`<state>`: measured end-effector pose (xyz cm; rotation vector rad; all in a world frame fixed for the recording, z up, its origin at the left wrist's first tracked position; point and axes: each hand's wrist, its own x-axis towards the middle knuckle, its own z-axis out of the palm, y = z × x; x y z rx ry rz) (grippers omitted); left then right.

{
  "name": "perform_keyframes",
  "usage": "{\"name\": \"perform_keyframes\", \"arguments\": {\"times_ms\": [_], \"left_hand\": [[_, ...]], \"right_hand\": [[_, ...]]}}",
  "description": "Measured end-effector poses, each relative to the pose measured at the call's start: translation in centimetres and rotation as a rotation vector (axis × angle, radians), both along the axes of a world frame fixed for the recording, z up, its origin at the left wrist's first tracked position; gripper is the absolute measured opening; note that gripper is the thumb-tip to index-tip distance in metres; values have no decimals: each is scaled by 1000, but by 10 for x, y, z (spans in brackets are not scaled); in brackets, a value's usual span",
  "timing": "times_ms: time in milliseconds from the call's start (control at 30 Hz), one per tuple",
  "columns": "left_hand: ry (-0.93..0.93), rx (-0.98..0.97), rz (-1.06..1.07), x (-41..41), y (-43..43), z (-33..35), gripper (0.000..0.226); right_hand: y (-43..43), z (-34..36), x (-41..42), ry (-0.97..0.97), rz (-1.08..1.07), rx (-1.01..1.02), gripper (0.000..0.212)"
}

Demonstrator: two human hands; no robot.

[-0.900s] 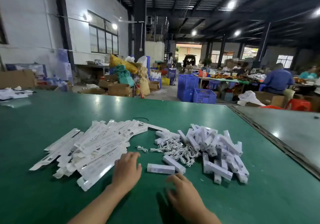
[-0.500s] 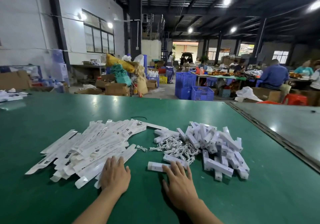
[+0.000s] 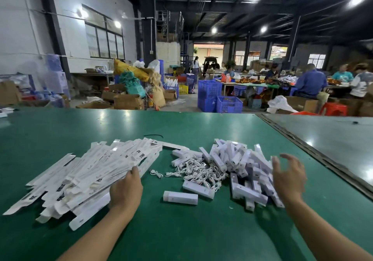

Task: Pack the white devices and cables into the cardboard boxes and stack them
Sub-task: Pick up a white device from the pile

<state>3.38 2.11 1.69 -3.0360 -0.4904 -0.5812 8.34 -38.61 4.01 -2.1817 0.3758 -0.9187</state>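
left hand (image 3: 126, 190): fingertips hidden among the flat boxes (image 3: 90, 172)
right hand (image 3: 288, 178): blurred
box print: too small to read
devices (image 3: 242, 165): lower ones buried in the pile

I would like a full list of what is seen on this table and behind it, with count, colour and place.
flat boxes: many, white, pile on the table's left
cables: many, white, heap in the middle
devices: many, white, heap on the right
single device: one, white, apart, in front of the cables
table: one, green, under all
loop: one, black, behind the flat boxes
crates: several, blue, floor behind
stool: one, red, far right
left hand: at the flat boxes' near edge, fingers hidden
right hand: fingers spread, above the devices
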Motion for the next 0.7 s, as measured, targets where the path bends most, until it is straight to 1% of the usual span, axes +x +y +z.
{"name": "perform_keyframes", "arguments": {"times_ms": [33, 100, 167, 233, 333, 400, 467, 533, 633, 700], "left_hand": [[-85, -60, -1, 4, -5, 7, 33], [-255, -149, -67, 9, -20, 19, 24], [-412, -131, -183, 9, -37, 23, 19], [-502, -105, -275, 6, -55, 18, 22], [-542, -26, -424, 7, -83, 2, 23], [-523, -8, -526, 9, -99, -6, 25], [-444, -50, -575, 10, -110, -14, 29], [-307, -76, -582, 15, -116, -24, 37], [-8, -90, -554, 23, -121, -37, 52], [46, -42, -556, 28, -118, -39, 50]], "right_hand": [[-15, -4, 8, 20, -22, 110, 42], [-38, -14, 23, 78, 29, 283, 51], [-52, -23, 35, 132, 123, 403, 59], [-55, -32, 45, 161, 194, 458, 63], [-47, -43, 60, 180, 294, 450, 66], [-39, -45, 68, 222, 390, 418, 70], [-32, -45, 72, 277, 492, 387, 78], [-28, -46, 77, 302, 559, 376, 82], [-27, -47, 83, 326, 617, 347, 82], [-26, -48, 85, 335, 651, 338, 80]]}}
